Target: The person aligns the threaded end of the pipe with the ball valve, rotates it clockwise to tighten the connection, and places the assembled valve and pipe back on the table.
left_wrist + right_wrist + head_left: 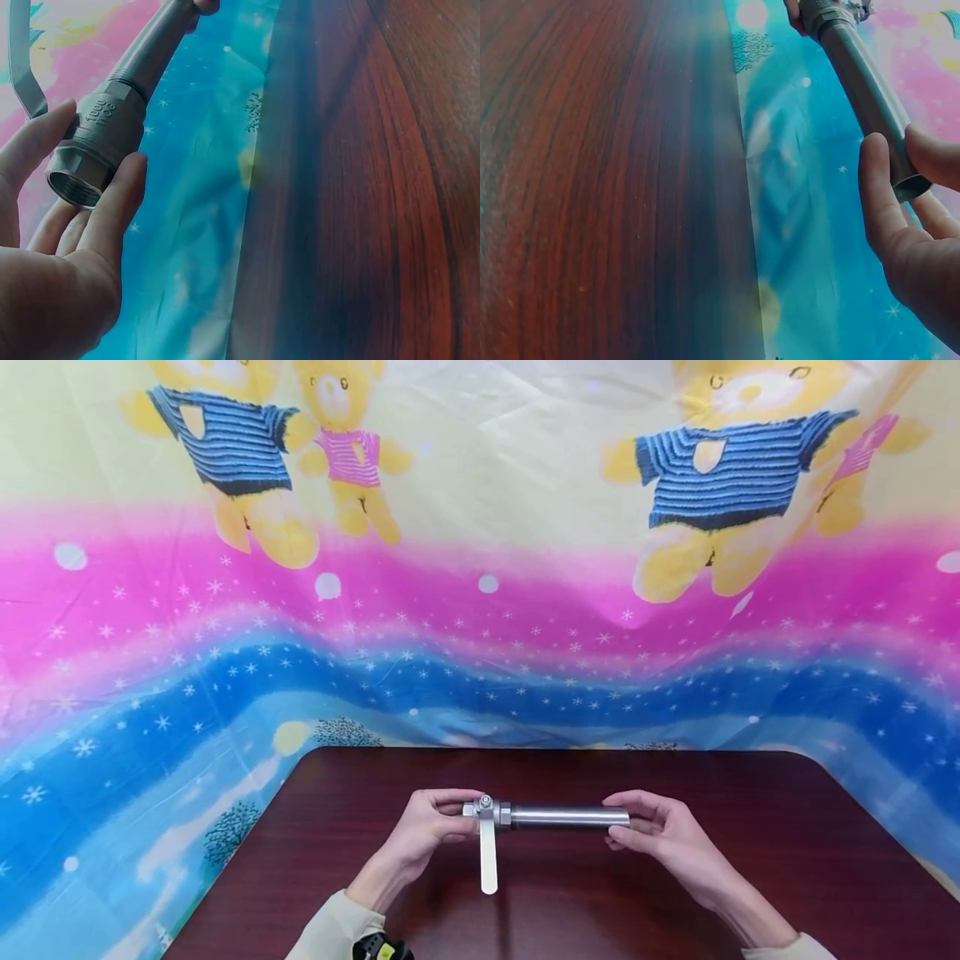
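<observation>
A metal ball valve (505,814) with a flat silver lever handle (488,860) is joined to a straight steel pipe (566,817). Both hands hold the assembly roughly level above the table. My left hand (422,822) grips the valve body at its free end, thumb on one side and fingers on the other. In the left wrist view, the valve's open threaded end (73,187) faces the palm, and raised lettering shows on its body. My right hand (663,831) pinches the pipe's far end between thumb and fingers. The lever points toward me, across the pipe.
A dark red-brown wooden table (600,910) lies below, with rounded far corners. Behind it hangs a printed cloth (480,635) with bears and snowflakes. A black wrist device (381,947) shows at the left sleeve (333,927).
</observation>
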`<state>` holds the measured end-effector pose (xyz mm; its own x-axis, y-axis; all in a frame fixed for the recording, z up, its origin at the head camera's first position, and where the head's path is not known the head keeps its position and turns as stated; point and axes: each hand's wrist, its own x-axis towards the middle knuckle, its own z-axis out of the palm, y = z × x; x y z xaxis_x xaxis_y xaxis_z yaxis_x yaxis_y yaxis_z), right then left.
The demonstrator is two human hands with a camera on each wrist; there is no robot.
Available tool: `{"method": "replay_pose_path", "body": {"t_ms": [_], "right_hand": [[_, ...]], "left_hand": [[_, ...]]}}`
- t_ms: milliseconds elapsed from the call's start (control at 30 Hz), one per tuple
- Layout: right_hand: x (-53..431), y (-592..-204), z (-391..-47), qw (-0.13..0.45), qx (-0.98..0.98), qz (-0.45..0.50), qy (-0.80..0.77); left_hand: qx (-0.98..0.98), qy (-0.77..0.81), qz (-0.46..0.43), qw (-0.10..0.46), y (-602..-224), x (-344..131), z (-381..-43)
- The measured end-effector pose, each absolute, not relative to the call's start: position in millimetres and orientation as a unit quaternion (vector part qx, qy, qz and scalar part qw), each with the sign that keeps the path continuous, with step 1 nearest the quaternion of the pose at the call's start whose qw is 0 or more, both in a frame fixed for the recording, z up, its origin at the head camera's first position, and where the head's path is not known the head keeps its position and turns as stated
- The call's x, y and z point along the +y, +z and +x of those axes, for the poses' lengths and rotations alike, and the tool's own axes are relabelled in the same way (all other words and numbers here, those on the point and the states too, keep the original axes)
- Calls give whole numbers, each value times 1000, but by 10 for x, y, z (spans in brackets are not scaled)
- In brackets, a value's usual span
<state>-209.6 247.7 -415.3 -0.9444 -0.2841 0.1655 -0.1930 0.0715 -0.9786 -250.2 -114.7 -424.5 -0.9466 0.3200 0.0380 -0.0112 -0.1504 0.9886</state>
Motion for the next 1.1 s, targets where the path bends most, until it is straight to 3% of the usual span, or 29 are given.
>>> {"method": "replay_pose_path", "body": {"t_ms": [1100], "right_hand": [[2482, -4176, -2124, 42, 726, -169, -666]], "left_hand": [[646, 746, 122, 105, -4206, -1140, -2500]]}}
